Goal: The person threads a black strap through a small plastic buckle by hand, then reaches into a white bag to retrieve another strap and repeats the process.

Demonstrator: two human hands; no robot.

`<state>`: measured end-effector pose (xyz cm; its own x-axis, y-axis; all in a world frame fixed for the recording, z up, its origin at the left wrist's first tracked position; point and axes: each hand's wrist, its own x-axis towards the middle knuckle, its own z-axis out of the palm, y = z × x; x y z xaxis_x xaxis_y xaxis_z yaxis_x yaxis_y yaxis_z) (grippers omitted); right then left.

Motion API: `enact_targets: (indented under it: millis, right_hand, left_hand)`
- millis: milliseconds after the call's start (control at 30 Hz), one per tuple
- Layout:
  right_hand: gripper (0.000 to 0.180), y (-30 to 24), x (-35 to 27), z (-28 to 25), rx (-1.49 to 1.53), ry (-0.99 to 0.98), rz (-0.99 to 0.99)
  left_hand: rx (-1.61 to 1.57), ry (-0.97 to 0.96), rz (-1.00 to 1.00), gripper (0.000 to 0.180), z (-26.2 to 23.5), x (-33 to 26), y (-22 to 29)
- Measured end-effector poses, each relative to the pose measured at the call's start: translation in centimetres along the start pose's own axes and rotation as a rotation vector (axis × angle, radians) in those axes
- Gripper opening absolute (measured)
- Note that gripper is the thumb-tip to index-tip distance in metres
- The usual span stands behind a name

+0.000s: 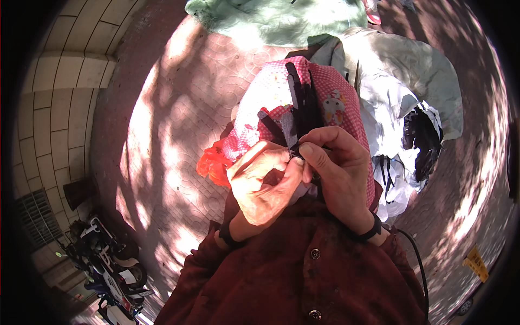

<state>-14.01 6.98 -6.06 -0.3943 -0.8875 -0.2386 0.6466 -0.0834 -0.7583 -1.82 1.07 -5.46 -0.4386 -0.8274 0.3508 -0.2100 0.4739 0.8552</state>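
Over sunlit red paving (179,103), our left hand (262,187) and right hand (338,170) pinched black straps (300,105) on a pink checked bag (281,103).

An outdoor paved street spot: sun-dappled reddish brick paving (179,108) fills the centre, a tiled kerb (59,92) runs at nine o'clock, and parked scooters (108,260) stand at seven o'clock.

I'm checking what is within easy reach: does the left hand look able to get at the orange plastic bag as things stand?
Probably yes: the orange plastic bag lies just beside the left hand, nothing between them, though that hand's fingers are busy pinching a small item.
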Motion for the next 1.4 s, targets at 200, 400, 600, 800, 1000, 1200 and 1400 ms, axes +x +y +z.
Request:
enact_targets:
  millis: [200, 400, 600, 800, 1000, 1200, 1400]
  right_hand:
    - [0.002, 0.6, -0.2, 0.2, -0.223, 0.019, -0.172]
    - [0.004, 0.8, -0.3, 0.2, -0.270, 0.087, -0.159]
    - [0.006, 0.7, 0.0, -0.7, -0.043, -0.048, -0.084]
    - [0.012, -0.1, 0.2, -1.5, -0.033, -0.174, -0.045]
    - [0.012, 0.0, -0.3, -1.6, -0.136, -0.139, -0.057]
    - [0.011, -0.6, -1.0, -0.8, 0.029, -0.054, 0.137]
    - [0.009, 0.1, -1.1, -0.9, -0.121, -0.071, -0.012]
  left_hand:
    - [0.034, 0.053, 0.056, 0.016, 0.2, 0.1, 0.2]
    - [0.175, 0.052, 0.131, 0.019, 0.3, 0.3, 0.3]
    - [0.051, 0.037, 0.100, 0.017, 0.3, 0.1, -0.6]
    - [0.075, -0.024, 0.165, 0.019, -0.6, 0.6, -0.4]
    - [0.175, -0.067, 0.176, 0.019, -0.9, 0.2, 0.0]
    - [0.049, -0.069, 0.124, 0.016, -0.7, -0.1, 0.0]
    - [0.031, -0.124, 0.049, 0.015, -1.0, 0.4, 0.0]
